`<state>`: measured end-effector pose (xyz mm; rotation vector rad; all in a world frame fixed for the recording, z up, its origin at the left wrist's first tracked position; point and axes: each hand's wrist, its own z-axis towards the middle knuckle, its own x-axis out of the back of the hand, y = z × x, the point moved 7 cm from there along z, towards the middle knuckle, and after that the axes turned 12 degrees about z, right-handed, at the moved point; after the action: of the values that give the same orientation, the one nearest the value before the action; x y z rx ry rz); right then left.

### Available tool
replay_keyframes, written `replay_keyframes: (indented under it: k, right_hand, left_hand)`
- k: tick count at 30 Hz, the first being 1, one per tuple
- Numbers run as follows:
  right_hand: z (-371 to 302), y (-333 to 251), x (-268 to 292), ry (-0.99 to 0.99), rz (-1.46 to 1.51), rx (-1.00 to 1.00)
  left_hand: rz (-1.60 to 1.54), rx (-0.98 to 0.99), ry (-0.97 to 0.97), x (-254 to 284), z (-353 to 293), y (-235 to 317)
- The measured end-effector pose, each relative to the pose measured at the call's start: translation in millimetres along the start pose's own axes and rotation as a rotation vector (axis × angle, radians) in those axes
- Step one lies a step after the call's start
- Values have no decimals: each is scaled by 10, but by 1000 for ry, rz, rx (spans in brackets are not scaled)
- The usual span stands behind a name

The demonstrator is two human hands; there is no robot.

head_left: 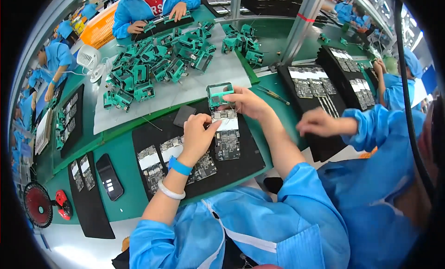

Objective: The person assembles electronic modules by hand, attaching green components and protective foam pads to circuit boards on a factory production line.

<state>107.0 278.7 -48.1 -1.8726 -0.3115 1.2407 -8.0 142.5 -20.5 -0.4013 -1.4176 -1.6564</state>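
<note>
My right hand (249, 102) has its thumb and fingers closed on a green plastic frame (216, 98) at the far edge of the black mat. Right below the frame lies a circuit board (227, 144) with a white strip across it. My left hand (196, 134) is closed, thumb and forefinger together at the board's upper left edge; whatever is between the fingertips is too small to make out. More circuit boards with white strips, such as the leftmost board (150, 164), lie in a row on the mat (250, 151), partly covered by my left forearm.
Beyond the mat, a heap of green frames (141, 74) covers a white sheet (99, 118). A dark phone (110, 176) and a small fan (38, 204) are at the left. Tweezers (273, 95) lie at right, near a co-worker's hand (320, 123). Another person sits opposite.
</note>
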Motion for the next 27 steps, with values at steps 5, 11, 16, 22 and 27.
replay_keyframes:
  k: [5,11,16,22,27]
  right_hand:
    - [-62,-105,-42,141,-445,129]
    - [-328,-545,-738,-70,-1158,710]
    - [-318,-403,-976,-312,-1508,618]
    - [-219,-397,-911,-344,-1610,622]
    - [-144,-328,-827,-333,-1395,572]
  left_hand:
    - [-77,72,-18,-42,8,-104]
    - [-68,66,-26,-8,-34,-143]
    - [-68,-45,61,-23,-25,-126]
    - [-98,-33,89,1,-25,-105]
    - [-110,28,84,18,-14,-124]
